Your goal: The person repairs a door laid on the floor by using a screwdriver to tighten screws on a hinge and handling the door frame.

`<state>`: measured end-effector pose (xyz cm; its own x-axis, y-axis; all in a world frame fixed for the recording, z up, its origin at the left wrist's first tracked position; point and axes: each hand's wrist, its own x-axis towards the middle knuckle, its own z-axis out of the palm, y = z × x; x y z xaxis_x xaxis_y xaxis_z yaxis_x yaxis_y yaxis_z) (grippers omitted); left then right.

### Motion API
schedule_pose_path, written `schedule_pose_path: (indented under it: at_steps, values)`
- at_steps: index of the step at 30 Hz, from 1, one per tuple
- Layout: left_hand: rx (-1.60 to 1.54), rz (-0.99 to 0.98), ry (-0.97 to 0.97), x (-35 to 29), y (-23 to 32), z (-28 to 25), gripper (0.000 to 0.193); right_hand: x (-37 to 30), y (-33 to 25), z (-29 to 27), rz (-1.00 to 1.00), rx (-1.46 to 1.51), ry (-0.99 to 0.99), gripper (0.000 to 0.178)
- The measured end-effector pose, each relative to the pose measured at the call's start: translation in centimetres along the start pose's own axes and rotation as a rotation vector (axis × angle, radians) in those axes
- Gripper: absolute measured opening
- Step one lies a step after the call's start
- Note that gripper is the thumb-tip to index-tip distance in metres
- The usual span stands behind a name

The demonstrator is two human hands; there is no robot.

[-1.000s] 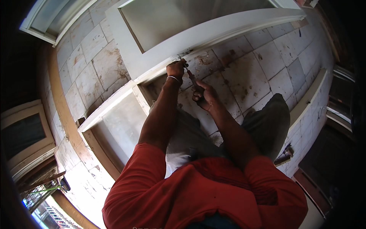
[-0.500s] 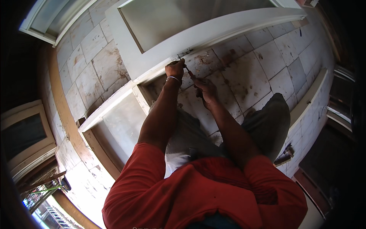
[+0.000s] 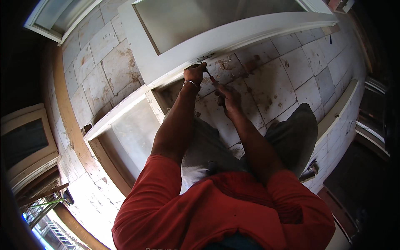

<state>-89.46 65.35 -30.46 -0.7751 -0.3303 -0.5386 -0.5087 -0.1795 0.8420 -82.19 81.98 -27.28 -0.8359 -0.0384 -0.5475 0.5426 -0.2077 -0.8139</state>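
right hand [image 3: 230, 100]: fingers wrapped round handle of screwdriver-like tool [image 3: 213, 79] | tool: between both hands, slanting up-left | left hand [image 3: 193, 75]: at tool's far end, can't tell if fingers grip | white frame [image 3: 175, 58] just beyond, glass pane [image 3: 208, 23] farther

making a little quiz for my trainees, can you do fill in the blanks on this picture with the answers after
1. The slim tool has its handle in the person's ____ hand.
2. The banded hand, with a pale bracelet at its wrist, is the person's ____ one.
3. The person's shirt is ____.
4. The frame around the large pane is ____.

Missing words: right; left; red; white.
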Motion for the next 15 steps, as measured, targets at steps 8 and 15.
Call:
schedule_pose_path:
  at_steps: [8,15]
  values:
    - [0.061,0.101,0.021,1.0,-1.1,-0.1,0.023,0.5,1.2,0.2,-0.182,-0.153,0.041,0.033]
    - [0.074,0.04,0.058,0.0,0.3,-0.1,0.027,-0.5,0.0,1.1,0.053,0.114,-0.038,0.027]
